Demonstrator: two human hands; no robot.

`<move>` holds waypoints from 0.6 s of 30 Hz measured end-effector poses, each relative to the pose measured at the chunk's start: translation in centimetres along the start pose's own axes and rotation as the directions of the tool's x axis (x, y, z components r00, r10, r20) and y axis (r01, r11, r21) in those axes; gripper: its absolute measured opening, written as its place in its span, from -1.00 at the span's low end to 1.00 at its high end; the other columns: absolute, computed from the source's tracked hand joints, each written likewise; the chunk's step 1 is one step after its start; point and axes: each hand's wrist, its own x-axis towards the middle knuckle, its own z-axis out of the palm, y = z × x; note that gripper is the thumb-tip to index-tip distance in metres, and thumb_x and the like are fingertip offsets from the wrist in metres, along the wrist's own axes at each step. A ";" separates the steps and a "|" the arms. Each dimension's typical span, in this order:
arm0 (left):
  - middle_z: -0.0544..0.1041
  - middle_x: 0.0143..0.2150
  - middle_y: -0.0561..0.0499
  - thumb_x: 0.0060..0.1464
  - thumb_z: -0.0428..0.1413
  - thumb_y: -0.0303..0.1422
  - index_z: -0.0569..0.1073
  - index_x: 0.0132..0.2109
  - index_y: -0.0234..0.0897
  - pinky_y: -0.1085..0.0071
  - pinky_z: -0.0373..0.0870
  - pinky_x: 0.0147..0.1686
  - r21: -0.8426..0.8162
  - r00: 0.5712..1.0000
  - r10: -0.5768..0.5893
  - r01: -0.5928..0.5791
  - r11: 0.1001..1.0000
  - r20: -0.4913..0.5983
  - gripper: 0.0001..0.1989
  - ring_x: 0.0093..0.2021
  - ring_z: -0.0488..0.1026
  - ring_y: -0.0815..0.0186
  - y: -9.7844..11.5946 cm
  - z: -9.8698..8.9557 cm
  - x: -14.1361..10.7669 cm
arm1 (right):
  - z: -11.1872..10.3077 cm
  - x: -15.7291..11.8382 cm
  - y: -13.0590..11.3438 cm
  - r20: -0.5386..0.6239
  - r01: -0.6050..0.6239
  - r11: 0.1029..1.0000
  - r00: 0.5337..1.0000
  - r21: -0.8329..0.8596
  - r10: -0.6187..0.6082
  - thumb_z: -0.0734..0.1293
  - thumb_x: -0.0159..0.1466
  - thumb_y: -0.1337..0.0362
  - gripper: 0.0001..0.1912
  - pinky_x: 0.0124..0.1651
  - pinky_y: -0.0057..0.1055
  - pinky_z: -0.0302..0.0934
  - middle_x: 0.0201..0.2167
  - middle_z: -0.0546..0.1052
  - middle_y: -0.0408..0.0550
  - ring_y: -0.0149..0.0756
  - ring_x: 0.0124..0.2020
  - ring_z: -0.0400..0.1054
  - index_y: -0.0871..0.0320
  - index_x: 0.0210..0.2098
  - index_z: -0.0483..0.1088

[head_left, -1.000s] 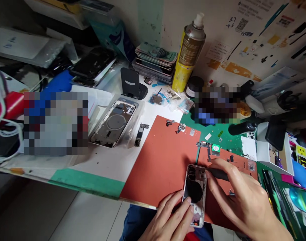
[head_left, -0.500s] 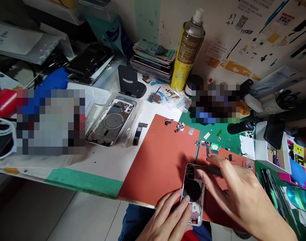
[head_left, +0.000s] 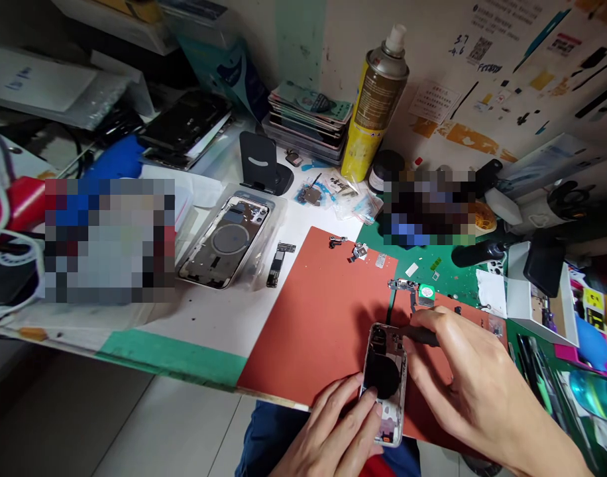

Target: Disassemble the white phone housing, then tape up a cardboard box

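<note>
Red mat [head_left: 328,311] extends ahead of my left hand [head_left: 336,427]. The frame [head_left: 382,376] is located between this hand and my right hand [head_left: 467,371]. Left fingers, slightly parted, rest across its near left edge; whether they grip underneath, I cannot tell. Right thumb and index finger pinch a dark tool [head_left: 425,336] at the frame's far right corner.

Workbench [head_left: 184,321] — orange mat [head_left: 308,318], green mat [head_left: 467,285], circuit board [head_left: 276,264], clear tray [head_left: 264,246] — spray can [head_left: 370,112].

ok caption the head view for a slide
Left hand on a phone shell, right hand holding a dark tool
</note>
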 end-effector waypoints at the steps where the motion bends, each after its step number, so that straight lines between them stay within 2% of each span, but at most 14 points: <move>1: 0.60 0.23 -0.10 0.30 0.21 -0.44 0.54 0.22 -0.38 0.01 0.64 0.06 -0.003 1.000 0.001 -0.001 1.000 -0.001 -0.63 0.23 0.52 -0.08 0.0 0.0 0.0 | 0.0 -0.1 0.0 -0.012 -0.001 1.000 1.000 -0.005 0.001 0.23 0.48 0.28 -0.91 -0.35 -0.41 0.29 -0.32 0.54 -0.08 -0.35 -0.37 0.46 0.15 -0.07 0.32; 5: 0.62 0.21 -0.09 0.29 0.24 -0.44 0.55 0.21 -0.38 0.03 0.65 0.07 -0.004 1.000 0.003 -0.004 1.000 -0.010 -0.63 0.21 0.54 -0.06 0.0 0.0 0.1 | 0.1 -0.4 0.0 -0.018 0.021 1.000 1.000 0.014 -0.021 0.23 0.47 0.31 -0.91 -0.33 -0.41 0.29 -0.30 0.52 -0.06 -0.35 -0.35 0.44 0.16 -0.05 0.31; 9: 0.63 0.21 -0.08 0.28 0.24 -0.46 0.56 0.19 -0.37 0.05 0.65 0.08 -0.009 0.999 -0.014 0.014 1.000 -0.034 -0.64 0.21 0.55 -0.04 0.0 -0.1 0.1 | 0.4 -0.7 0.0 -0.061 0.012 1.000 0.998 0.013 -0.011 0.25 0.46 0.33 -0.94 -0.40 -0.43 0.21 -0.38 0.48 -0.14 -0.42 -0.47 0.33 0.16 -0.09 0.31; 12: 0.64 0.19 -0.07 0.29 0.23 -0.45 0.57 0.18 -0.36 0.06 0.64 0.08 -0.005 0.999 -0.014 0.014 1.000 -0.036 -0.66 0.20 0.56 -0.03 0.1 -0.1 0.2 | 0.7 -0.9 0.1 -0.090 0.013 1.000 0.996 0.016 -0.011 0.26 0.45 0.34 -0.93 -0.34 -0.43 0.26 -0.33 0.50 -0.09 -0.40 -0.39 0.38 0.17 -0.08 0.31; 15: 0.64 0.19 -0.07 0.30 0.23 -0.44 0.57 0.17 -0.37 0.06 0.65 0.07 -0.007 0.999 -0.020 0.020 1.000 -0.042 -0.68 0.18 0.57 -0.03 0.1 -0.2 0.4 | 0.9 -1.1 0.0 -0.139 0.018 1.000 0.990 -0.001 -0.018 0.28 0.44 0.37 -0.93 -0.35 -0.45 0.25 -0.36 0.49 -0.11 -0.43 -0.42 0.36 0.18 -0.08 0.32; 18: 0.65 0.16 -0.05 0.29 0.24 -0.43 0.58 0.16 -0.36 0.06 0.65 0.07 -0.013 0.998 -0.029 0.028 1.000 -0.050 -0.68 0.17 0.58 -0.02 0.0 -0.3 0.6 | 1.0 -1.2 -0.1 -0.143 0.018 1.000 0.990 0.002 -0.017 0.26 0.44 0.35 -0.87 -0.30 -0.43 0.30 -0.25 0.54 -0.01 -0.38 -0.33 0.41 0.21 -0.02 0.32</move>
